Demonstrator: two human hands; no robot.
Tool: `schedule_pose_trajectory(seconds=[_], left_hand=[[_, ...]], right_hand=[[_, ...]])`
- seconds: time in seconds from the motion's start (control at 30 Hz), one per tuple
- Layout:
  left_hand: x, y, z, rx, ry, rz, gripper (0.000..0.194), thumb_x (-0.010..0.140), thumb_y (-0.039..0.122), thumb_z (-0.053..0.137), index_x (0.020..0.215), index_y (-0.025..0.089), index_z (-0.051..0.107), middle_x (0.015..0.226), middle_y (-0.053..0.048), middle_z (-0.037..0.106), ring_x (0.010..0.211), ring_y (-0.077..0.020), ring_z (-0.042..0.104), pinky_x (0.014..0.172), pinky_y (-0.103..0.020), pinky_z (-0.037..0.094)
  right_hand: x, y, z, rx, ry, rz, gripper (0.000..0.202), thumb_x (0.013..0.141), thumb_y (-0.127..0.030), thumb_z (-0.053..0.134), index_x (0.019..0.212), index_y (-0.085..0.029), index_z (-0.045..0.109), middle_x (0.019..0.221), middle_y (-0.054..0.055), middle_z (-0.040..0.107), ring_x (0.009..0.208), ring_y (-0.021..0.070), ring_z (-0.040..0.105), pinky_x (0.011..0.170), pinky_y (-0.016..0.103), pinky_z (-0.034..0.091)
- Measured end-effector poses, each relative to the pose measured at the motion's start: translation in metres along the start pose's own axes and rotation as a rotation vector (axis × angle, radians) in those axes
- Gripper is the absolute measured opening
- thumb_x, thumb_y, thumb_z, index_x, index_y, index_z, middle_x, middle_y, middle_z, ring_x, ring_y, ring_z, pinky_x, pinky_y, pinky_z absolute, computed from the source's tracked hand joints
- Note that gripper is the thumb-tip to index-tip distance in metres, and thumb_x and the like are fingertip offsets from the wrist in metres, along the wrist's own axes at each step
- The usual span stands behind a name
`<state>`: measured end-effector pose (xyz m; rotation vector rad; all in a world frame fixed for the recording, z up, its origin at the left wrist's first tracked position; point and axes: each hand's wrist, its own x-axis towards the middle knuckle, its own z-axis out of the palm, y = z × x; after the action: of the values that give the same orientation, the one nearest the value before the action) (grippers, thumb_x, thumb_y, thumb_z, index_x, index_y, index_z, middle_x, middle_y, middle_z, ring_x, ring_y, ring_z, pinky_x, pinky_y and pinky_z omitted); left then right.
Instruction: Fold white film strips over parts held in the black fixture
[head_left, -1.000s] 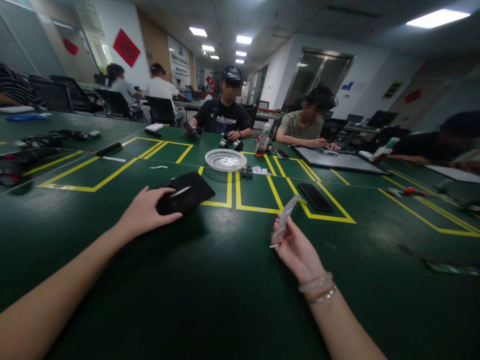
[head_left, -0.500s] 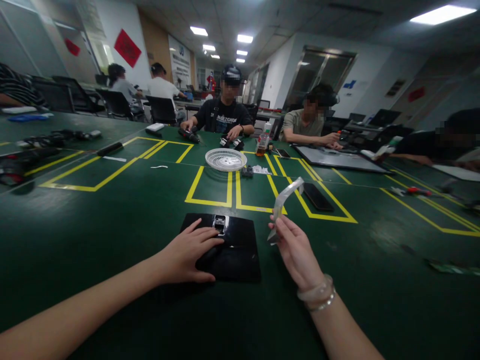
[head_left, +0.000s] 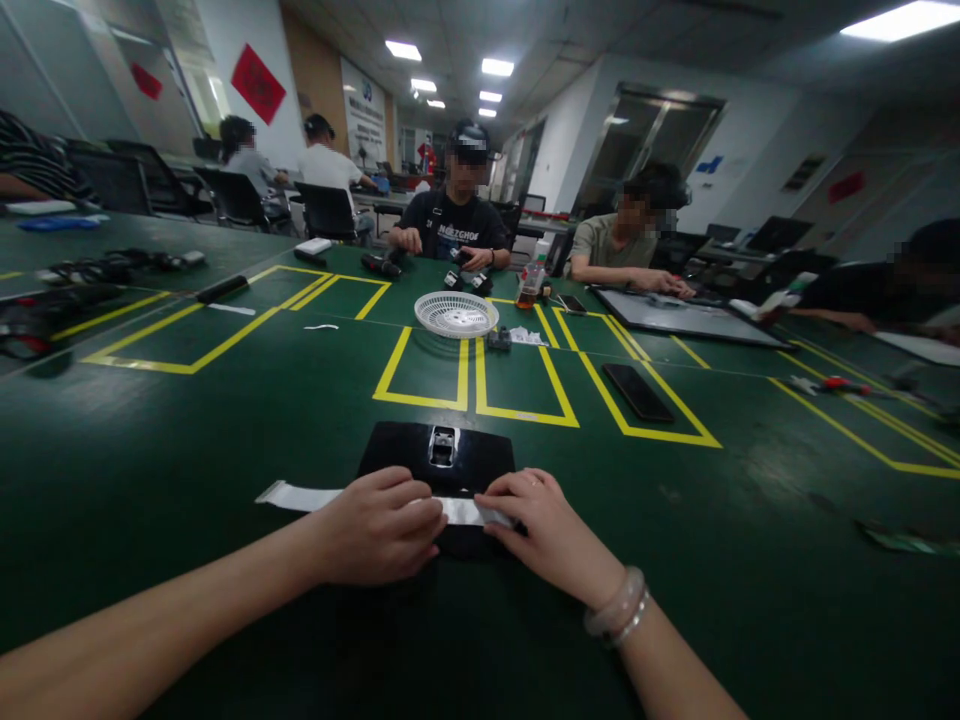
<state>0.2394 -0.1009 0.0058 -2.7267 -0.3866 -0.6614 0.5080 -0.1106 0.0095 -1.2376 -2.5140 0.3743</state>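
Note:
A white flat ribbon cable is stretched sideways between my two hands, over a glossy black base plate. My left hand is closed around the cable's middle stretch, and its left end sticks out past the hand over the table. Thumb and fingers of my right hand pinch the cable close to its right end. The plate lies flat on the green table, with a square metal-lined socket near its far edge. Both hands cover part of the plate's near half.
Beyond the plate stand a white plastic basket and a bottle. A black phone-like slab lies to the right. Yellow tape marks rectangles on the table. Dark cables lie at far left. Co-workers sit across the table.
My right hand has brought the ribbon cable down and left from beside the plate to over it. My left hand has left its flat rest on the plate and closed on the cable.

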Motion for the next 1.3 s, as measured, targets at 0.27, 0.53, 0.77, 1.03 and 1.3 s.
schedule_pose_trajectory(seconds=[0.27, 0.53, 0.77, 1.03, 1.3], left_hand=[[-0.005, -0.008, 0.012, -0.096, -0.240, -0.217, 0.026, 0.086, 0.033, 0.072, 0.106, 0.019, 0.066, 0.099, -0.005, 0.063, 0.086, -0.0230, 0.060, 0.076, -0.037, 0.046], [-0.006, -0.008, 0.017, -0.163, -0.306, -0.268, 0.037, 0.085, 0.043, 0.075, 0.114, 0.022, 0.065, 0.123, -0.007, 0.059, 0.108, -0.0276, 0.057, 0.094, -0.042, 0.044], [-0.008, -0.013, 0.022, -0.185, -0.327, -0.380, 0.086, 0.080, 0.062, 0.074, 0.145, 0.016, 0.042, 0.145, -0.013, 0.044, 0.134, -0.0313, 0.040, 0.117, -0.052, 0.021], [-0.014, -0.049, -0.008, -0.180, -0.228, -0.486, 0.067, 0.082, 0.054, 0.073, 0.134, 0.018, 0.051, 0.130, -0.010, 0.057, 0.121, -0.0304, 0.052, 0.116, -0.057, 0.023], [-0.113, -0.146, -0.022, 0.236, 0.126, -0.818, 0.078, 0.084, 0.075, 0.042, 0.112, 0.006, 0.065, 0.104, -0.011, 0.065, 0.099, -0.0266, 0.058, 0.099, -0.051, 0.032]], right_hand=[[-0.001, -0.017, -0.004, -0.169, 0.010, -0.035, 0.027, 0.092, -0.037, 0.062, 0.119, -0.035, 0.065, 0.104, 0.002, 0.063, 0.104, 0.0220, 0.055, 0.108, 0.054, 0.027], [0.001, -0.031, 0.003, -0.291, 0.012, -0.068, 0.019, 0.092, -0.036, 0.062, 0.110, -0.032, 0.067, 0.103, 0.002, 0.065, 0.108, 0.0225, 0.055, 0.111, 0.052, 0.024], [0.003, -0.018, 0.000, -0.234, 0.167, -0.064, 0.029, 0.094, -0.033, 0.058, 0.122, -0.030, 0.063, 0.109, 0.005, 0.067, 0.105, 0.0231, 0.058, 0.109, 0.051, 0.027], [0.000, -0.003, -0.005, -0.197, 0.484, -0.002, 0.028, 0.094, -0.024, 0.053, 0.119, -0.027, 0.065, 0.102, 0.006, 0.067, 0.101, 0.0229, 0.059, 0.100, 0.048, 0.036], [0.002, 0.002, -0.002, -0.170, 0.516, 0.051, 0.027, 0.092, -0.023, 0.055, 0.117, -0.026, 0.066, 0.100, 0.006, 0.067, 0.098, 0.0229, 0.059, 0.098, 0.047, 0.038]])
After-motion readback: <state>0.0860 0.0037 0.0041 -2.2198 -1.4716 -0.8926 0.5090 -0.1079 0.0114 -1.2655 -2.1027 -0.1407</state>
